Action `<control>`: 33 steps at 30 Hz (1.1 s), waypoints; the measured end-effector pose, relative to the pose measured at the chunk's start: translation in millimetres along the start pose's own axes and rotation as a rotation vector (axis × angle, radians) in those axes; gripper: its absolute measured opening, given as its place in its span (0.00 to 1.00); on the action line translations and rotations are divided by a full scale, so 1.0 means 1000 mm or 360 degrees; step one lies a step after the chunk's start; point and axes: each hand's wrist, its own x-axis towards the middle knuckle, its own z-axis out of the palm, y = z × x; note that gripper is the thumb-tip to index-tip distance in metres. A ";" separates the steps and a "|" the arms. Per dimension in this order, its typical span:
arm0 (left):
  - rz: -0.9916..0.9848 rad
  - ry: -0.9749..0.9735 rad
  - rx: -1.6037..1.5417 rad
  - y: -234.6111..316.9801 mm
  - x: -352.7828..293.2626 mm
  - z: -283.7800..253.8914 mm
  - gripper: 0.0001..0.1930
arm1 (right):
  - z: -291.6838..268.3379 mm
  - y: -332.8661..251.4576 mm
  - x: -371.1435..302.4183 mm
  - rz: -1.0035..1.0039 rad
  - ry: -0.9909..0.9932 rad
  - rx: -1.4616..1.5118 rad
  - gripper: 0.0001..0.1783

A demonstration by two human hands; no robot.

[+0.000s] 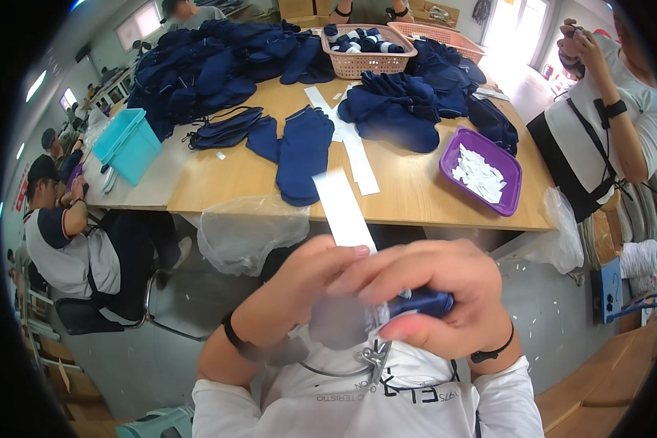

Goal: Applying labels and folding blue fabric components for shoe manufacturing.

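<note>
A rolled navy sock (432,304) sits in the curled fingers of my right hand (449,277), close to my chest. My left hand (303,281) presses its thumb and fingers on a long white paper strip (347,213), which points up and away toward the table. Both hands nearly touch, and the strip's lower end is hidden behind them. A blurred patch covers the lower part of my left hand. Flat navy socks (303,157) lie on the table beyond my hands, beside more white strips (358,160).
A purple tray (517,191) of white paper slips stands at the table's right. Behind are a pink basket (369,66) of rolled socks and a large navy sock pile (197,73). A turquoise bin (133,150) stands left. People are at both sides; clear plastic bags (252,230) hang at the table's edge.
</note>
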 end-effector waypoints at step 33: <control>0.0520 0.0088 -0.0174 0.028 0.010 0.003 0.26 | -0.008 0.042 -0.016 -0.0191 0.0261 -0.0836 0.13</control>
